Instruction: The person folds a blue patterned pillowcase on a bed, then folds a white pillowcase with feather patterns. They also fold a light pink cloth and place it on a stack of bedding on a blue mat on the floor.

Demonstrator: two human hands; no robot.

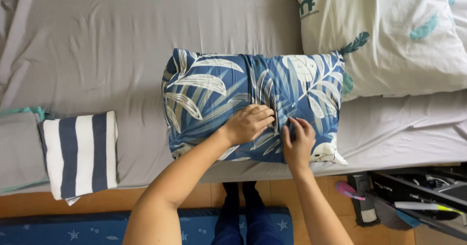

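A pillow in a blue case with white leaf print (214, 92) lies across the near edge of a bed with a grey sheet (121, 41). My left hand (247, 123) rests on the case near its middle fold, fingers tucked into the bunched fabric. My right hand (297, 139) pinches the case fabric just to the right of that fold. Both hands touch the cover close together near the pillow's lower middle.
A white pillow with teal leaf marks (389, 36) lies at the upper right. A folded navy and white striped cloth (80, 152) and a folded grey cloth (17, 150) sit at the left. A blue star-pattern mat (63, 228) covers the floor; a dustpan and clutter (418, 201) stand right.
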